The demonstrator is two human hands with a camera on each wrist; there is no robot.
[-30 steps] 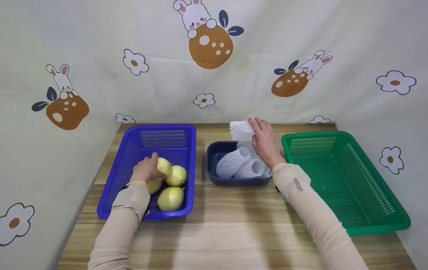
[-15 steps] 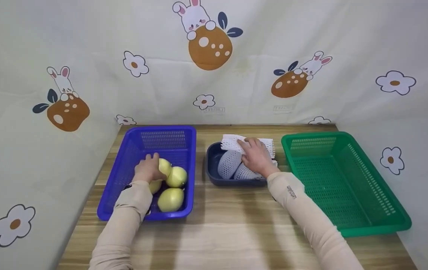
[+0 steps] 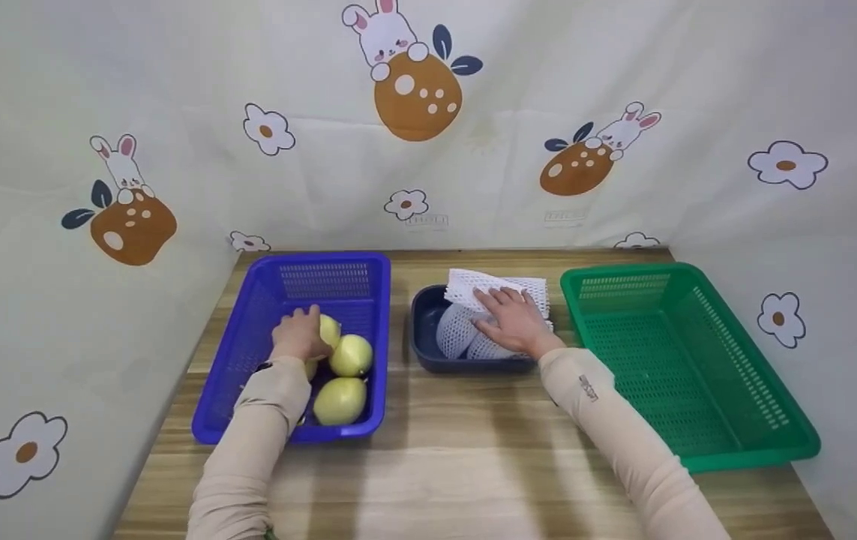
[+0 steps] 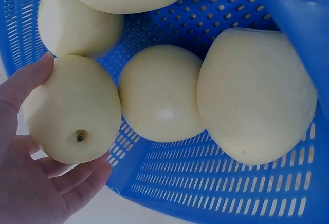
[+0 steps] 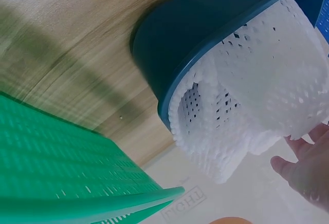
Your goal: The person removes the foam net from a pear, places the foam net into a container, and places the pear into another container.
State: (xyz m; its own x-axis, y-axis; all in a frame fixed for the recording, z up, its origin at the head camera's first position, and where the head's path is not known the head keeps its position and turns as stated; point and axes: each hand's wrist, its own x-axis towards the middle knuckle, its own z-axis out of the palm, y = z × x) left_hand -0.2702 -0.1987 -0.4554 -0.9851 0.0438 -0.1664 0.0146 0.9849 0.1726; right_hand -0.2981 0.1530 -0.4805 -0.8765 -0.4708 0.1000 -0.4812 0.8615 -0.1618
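Note:
My left hand (image 3: pixel 297 335) is inside the blue basket (image 3: pixel 207 375). In the left wrist view its thumb and curled fingers hold a pale yellow pear (image 4: pixel 72 108), stem end facing the camera. Several more pears, one of them a large pear (image 4: pixel 257 95), lie around it in the basket. My right hand (image 3: pixel 512 322) rests with spread fingers over a white foam fruit net (image 3: pixel 465 285) that lies flat across the top of a dark navy box (image 3: pixel 473 366). Below it, other rolled foam nets (image 3: pixel 458 330) fill the box, partly covered by the hand.
A green basket (image 3: pixel 653 367) stands at the right, its near wall close to my right forearm. All containers sit on a wood-grain table (image 3: pixel 443 465). A printed curtain (image 3: pixel 308 180) hangs behind and along both sides.
My right hand has come down from above the box's back edge, and the foam net it held now lies flat across the top. My left hand stays at the pears, hardly moved.

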